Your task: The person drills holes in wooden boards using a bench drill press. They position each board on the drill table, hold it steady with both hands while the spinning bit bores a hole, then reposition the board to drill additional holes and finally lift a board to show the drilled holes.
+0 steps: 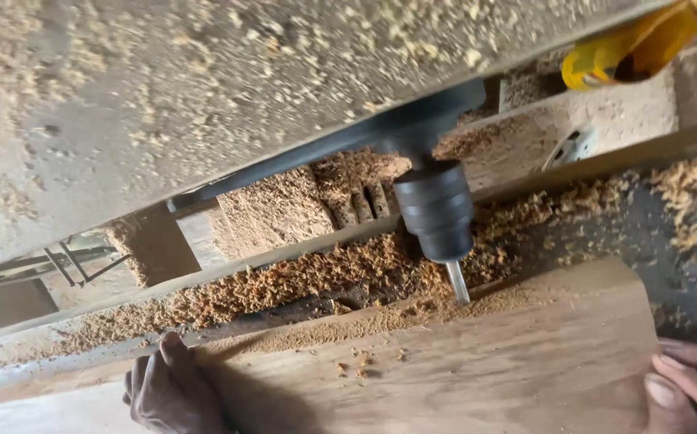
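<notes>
One broad brown wooden block (461, 370) lay on the sawdust-strewn machine table (670, 233), directly under a dark cylindrical drill chuck (435, 210) whose thin steel bit (457, 281) met its far edge. Left hand (167, 394) lay flat against the block's near-left edge, grip spread. Right hand (690, 386) pressed outstretched fingers on its right end, pinching nothing.
</notes>
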